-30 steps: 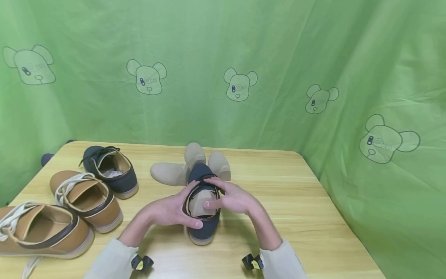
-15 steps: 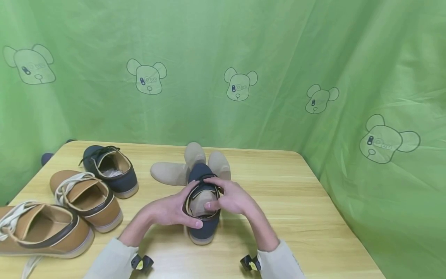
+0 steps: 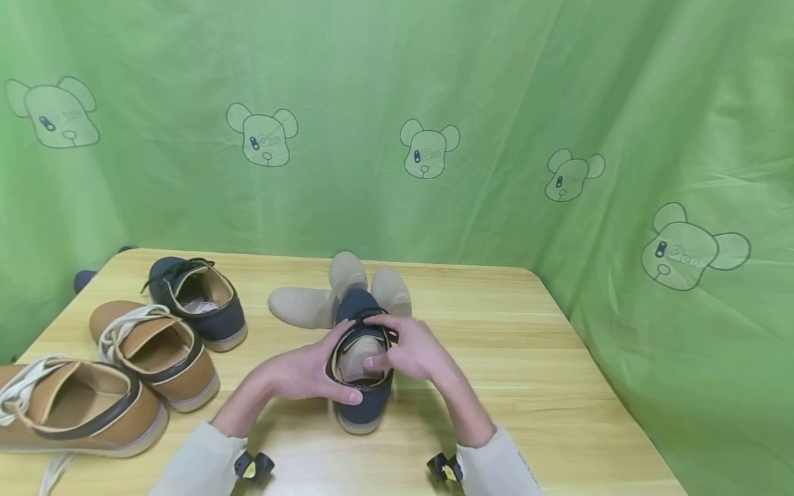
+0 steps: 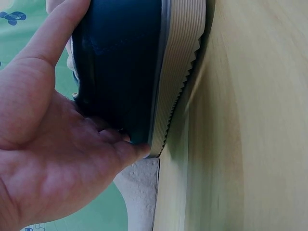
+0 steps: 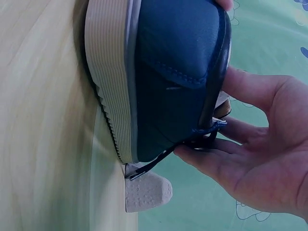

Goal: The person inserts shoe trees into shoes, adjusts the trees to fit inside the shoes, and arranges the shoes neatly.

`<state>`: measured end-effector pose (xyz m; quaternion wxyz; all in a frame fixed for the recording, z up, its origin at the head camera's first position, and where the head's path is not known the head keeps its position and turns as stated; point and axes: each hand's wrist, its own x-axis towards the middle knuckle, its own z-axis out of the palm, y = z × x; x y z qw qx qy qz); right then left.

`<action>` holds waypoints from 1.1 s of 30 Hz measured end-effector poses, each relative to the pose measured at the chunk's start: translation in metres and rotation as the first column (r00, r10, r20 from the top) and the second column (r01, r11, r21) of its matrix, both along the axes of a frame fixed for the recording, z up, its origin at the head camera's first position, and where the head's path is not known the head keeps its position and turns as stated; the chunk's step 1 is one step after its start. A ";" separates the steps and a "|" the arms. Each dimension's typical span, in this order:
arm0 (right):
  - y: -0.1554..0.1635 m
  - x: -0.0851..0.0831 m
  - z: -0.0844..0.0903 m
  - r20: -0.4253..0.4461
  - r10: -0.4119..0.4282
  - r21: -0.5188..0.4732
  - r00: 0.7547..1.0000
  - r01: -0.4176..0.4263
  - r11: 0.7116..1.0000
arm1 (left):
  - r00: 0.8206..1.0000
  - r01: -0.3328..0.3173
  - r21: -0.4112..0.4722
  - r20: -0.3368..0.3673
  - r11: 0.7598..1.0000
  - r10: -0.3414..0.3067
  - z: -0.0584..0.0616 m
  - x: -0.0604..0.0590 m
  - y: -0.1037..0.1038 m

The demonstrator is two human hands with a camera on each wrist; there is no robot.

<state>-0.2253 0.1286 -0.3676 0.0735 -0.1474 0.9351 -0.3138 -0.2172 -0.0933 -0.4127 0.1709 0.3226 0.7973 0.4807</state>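
Both hands grasping the navy shoe (image 3: 361, 358) on the wooden table (image 3: 527, 358), left hand (image 3: 304, 372) curled around its collar, right hand (image 3: 412, 351) fingers hooked over the opening, beige insoles (image 3: 310, 306) just behind, blocked partly by the shoe, tan shoes (image 3: 155, 351) and second navy shoe (image 3: 198, 300) at far left.

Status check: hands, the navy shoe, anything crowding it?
Left hand grips the navy shoe at its collar; right hand pinches the opening. Shoe sole-down on the table. Beige insoles lie right behind its toe.

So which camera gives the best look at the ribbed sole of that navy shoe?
The right wrist view: the ribbed sole runs down the frame beside the table. The left wrist view shows a shorter stretch of it. From the head view, only a thin strip shows at the heel.
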 end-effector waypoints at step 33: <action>0.008 -0.002 -0.001 0.000 0.076 -0.079 0.997 -0.076 0.994 | 1.000 -0.024 -0.042 0.018 0.999 0.024 0.002 0.001 -0.001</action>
